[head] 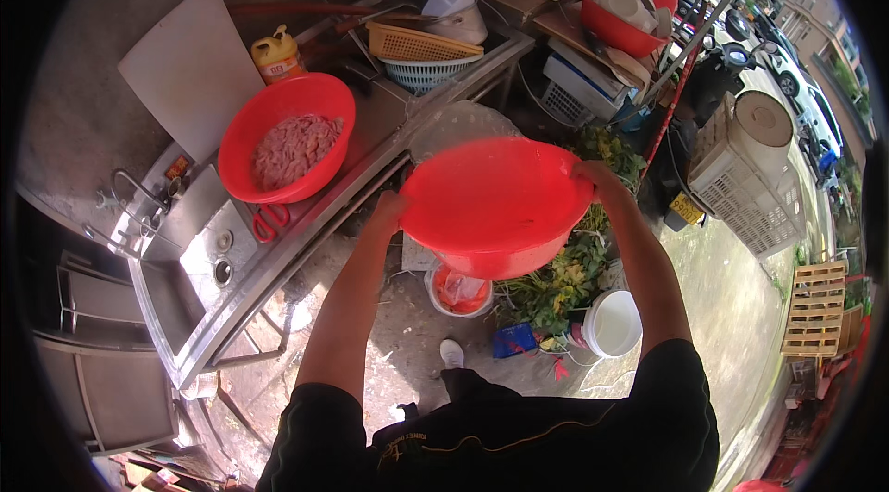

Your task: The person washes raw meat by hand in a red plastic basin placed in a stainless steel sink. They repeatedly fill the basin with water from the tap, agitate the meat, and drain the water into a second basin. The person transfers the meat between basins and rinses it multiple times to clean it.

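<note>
Both my hands grip a large red plastic basin (496, 207) by its rim, out in front of my body above the ground. My left hand (392, 207) clasps the left side, and my right hand (587, 176) clasps the right side. The basin is tilted so that its inside faces me, and I see no food in it. To the left, a second red basin (236, 138) stands on the steel counter, holding raw pink meat pieces (297, 150). Red-handled scissors (269, 222) lie beside that basin. My fingertips behind the held rim are partly hidden.
A stainless steel sink (222, 249) with a tap is at the left. Plastic baskets (427, 72) and a yellow jug (276, 54) stand along the counter. Leafy greens (562, 284), a white bucket (612, 324) and a lined bin (460, 292) are on the ground near my feet.
</note>
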`<act>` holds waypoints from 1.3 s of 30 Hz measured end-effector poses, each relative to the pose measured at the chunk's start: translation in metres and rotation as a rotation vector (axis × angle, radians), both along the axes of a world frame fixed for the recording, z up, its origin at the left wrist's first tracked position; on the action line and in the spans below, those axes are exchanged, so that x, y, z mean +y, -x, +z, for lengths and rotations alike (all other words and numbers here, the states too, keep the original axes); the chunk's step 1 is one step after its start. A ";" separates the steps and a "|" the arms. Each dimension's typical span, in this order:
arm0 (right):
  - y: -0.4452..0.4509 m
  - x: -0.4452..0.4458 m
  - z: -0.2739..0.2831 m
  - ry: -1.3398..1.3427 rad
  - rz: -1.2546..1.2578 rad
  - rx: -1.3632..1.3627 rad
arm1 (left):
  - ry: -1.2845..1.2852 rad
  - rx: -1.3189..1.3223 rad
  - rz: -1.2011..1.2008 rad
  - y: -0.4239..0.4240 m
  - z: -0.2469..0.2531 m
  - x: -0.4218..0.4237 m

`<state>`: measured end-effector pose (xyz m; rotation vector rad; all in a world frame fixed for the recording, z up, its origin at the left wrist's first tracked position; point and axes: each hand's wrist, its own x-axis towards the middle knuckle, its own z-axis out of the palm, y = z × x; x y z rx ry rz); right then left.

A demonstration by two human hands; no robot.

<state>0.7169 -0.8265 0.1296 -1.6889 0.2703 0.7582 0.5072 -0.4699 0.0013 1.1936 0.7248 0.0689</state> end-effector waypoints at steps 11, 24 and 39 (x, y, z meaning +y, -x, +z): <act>0.070 -0.137 -0.031 -0.242 -0.136 -0.235 | -0.312 -0.080 -0.129 -0.022 0.058 -0.091; 0.302 -0.302 -0.036 -0.130 -0.248 -0.150 | 0.010 -0.070 -0.241 0.149 -0.025 -0.244; 0.199 -0.242 -0.003 -0.099 -0.193 -0.116 | 0.545 -0.086 0.062 0.151 -0.005 -0.219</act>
